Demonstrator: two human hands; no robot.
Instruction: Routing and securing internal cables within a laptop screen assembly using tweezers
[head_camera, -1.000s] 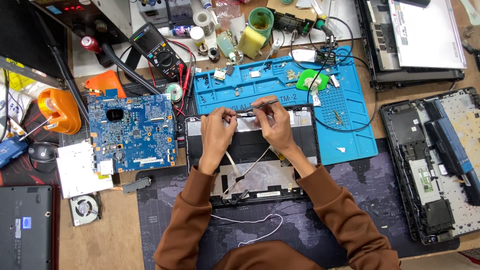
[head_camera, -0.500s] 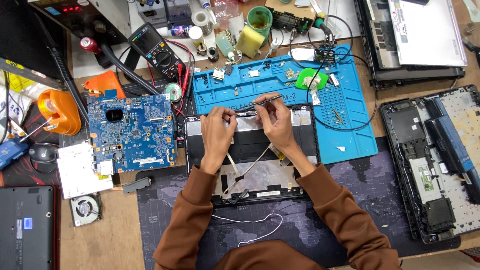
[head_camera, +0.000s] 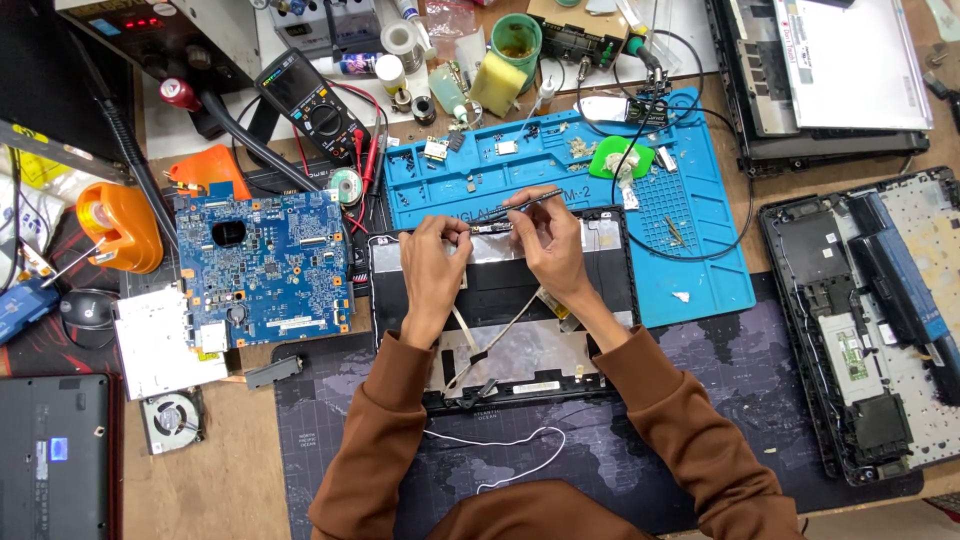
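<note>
- Leftmost, a closed black laptop (head_camera: 52, 455) at the table (head_camera: 215, 490) edge, a small fan (head_camera: 170, 418) beside it; above, an orange holder (head_camera: 118, 226) and a blue circuit board (head_camera: 263, 268) lying flat.
- Left hand (head_camera: 432, 265): fingers pinched at the top edge of the black laptop lid shell (head_camera: 500, 300), just left of a small strip part (head_camera: 492, 229) there. Clenched on that edge, as far as can be told.
- Right hand (head_camera: 552, 245): grasping a thin metal tool (head_camera: 525, 202), seemingly tweezers. Long axis runs left-down to right-up; the lower tip meets the strip part. Both hands are about equally close; the part lies between them, at the far rim from the person.
- Lid shell lies open-face up on the dark mat (head_camera: 700, 400); inside: foil sheet, flat cables running diagonally.
- Behind it, the blue work mat (head_camera: 690, 250): its tray pockets hold small screws and chips; a green dish (head_camera: 622, 158) sits on it.
- Far right, an opened laptop base (head_camera: 870, 320) with its battery and boards in place.
</note>
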